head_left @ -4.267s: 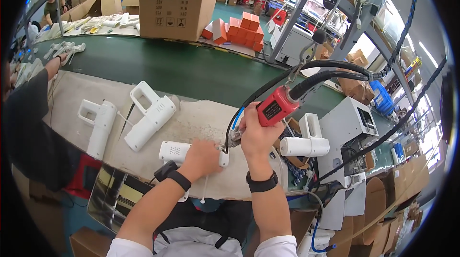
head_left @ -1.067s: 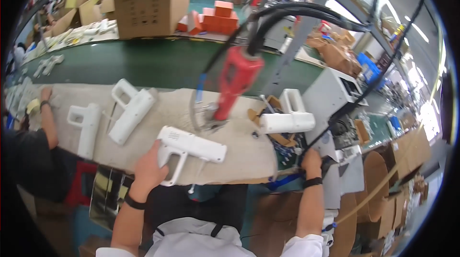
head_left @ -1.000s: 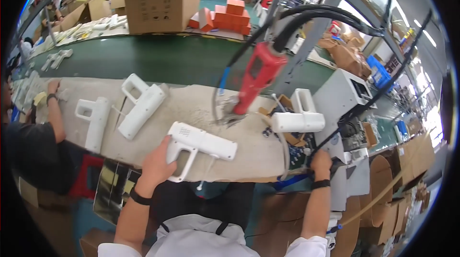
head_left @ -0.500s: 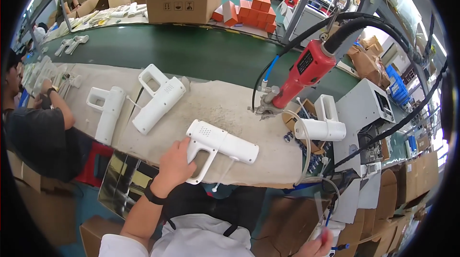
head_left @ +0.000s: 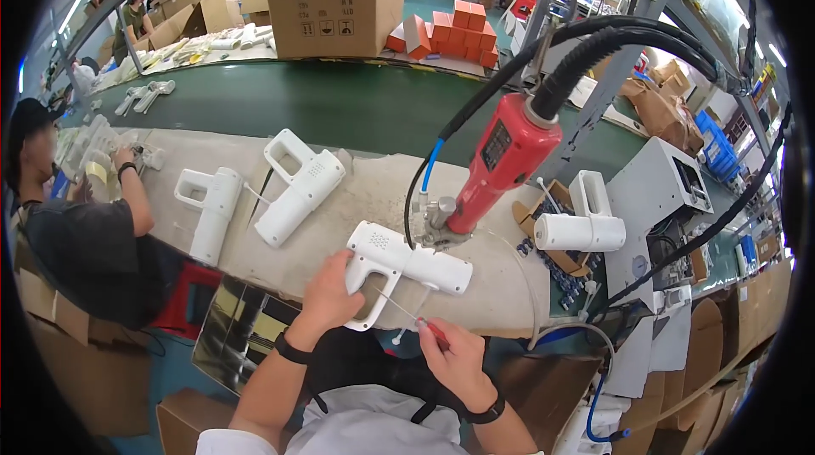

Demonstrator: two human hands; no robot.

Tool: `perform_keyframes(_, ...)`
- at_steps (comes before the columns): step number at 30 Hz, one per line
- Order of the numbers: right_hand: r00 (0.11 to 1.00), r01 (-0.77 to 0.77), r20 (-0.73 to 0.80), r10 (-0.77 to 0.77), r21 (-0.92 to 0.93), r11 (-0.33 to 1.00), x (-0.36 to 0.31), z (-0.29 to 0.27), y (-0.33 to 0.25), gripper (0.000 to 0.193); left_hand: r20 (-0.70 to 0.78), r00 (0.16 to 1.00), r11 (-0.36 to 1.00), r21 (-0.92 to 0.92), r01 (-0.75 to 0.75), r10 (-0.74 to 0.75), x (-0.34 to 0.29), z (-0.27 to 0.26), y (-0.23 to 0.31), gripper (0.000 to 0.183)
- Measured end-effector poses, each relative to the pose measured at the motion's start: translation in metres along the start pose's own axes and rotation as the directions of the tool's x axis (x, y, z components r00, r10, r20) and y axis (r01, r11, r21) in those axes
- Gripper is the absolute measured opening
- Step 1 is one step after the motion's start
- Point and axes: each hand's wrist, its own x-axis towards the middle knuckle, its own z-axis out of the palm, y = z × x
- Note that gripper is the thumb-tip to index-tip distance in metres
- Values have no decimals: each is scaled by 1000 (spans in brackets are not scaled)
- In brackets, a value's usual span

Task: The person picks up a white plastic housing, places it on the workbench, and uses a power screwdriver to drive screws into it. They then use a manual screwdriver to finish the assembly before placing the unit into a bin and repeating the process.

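A white gun-shaped housing (head_left: 446, 272) with a loop handle lies on the worktable in front of me. My left hand (head_left: 334, 294) is closed round its handle end and steadies it. In my right hand (head_left: 458, 362) is a thin screwdriver (head_left: 437, 334) with a red grip. Its slender shaft points up and left, across the opening of the loop handle; I cannot tell whether the tip touches. A short white cord hangs from the housing toward the table edge. Just above its barrel hangs a red power tool (head_left: 509, 158), which neither hand touches.
More white housings lie left (head_left: 301, 196) and right (head_left: 580, 233), the right one beside a cardboard tray of small dark parts (head_left: 556, 260). A green conveyor (head_left: 340, 103) runs behind the table (head_left: 390, 183). At left sits a co-worker (head_left: 93, 234). Cables hang at right.
My right hand has come up from the lower right to the housing, with the screwdriver in it. The red power tool has swung left and lower. My left hand keeps its hold.
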Motion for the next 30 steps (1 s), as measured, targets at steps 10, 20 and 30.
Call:
perform_keyframes(10,973,-228,12,229,187,956,-1,22,19,16,19,999,999,13,31,-31,0,-4,3,68)
perform_keyframes(20,975,-216,-14,222,165,962,-2,23,15,16,16,999,999,20,38,-38,-1,-3,3,67)
perform_keyframes(30,980,-188,-34,194,121,975,4,18,6,16,-20,1000,998,58,-11,13,-2,-3,3,64)
